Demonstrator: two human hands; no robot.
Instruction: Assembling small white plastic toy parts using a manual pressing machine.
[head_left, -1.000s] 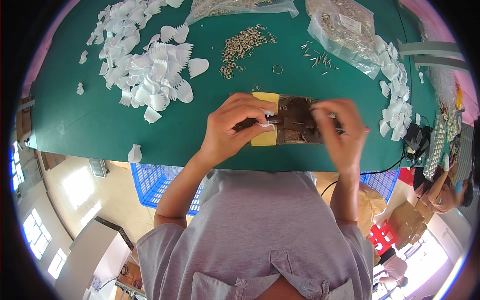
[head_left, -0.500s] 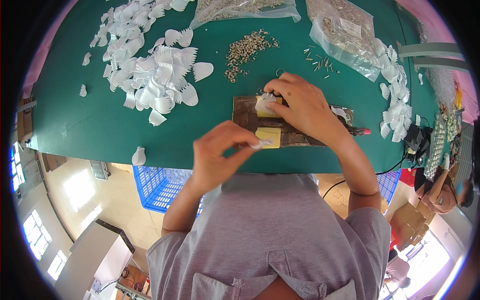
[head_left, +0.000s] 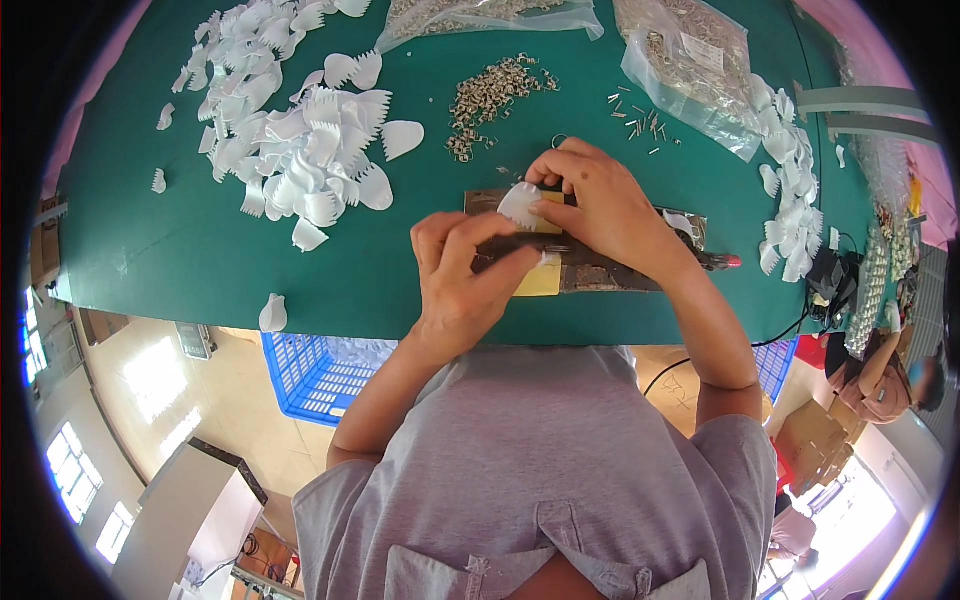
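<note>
White piece (head_left: 519,207): glossy, curved, toothed along one edge, above the far side of the dark board (head_left: 612,281)
Right hand (head_left: 605,205): fingers pinching the white piece
Left hand (head_left: 462,275): over the board's left end, fingers bent; cannot tell whether they grip anything
Worktop (head_left: 190,265): green; white pile (head_left: 325,150) left beyond the board, metal clips (head_left: 490,98) straight beyond it
Room: blue basket (head_left: 292,378) below left of the board, pale floor (head_left: 245,400)

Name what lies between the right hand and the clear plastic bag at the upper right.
In the head view, scattered thin metal pins lie on the green tabletop between the right hand and the clear plastic bag.
</note>
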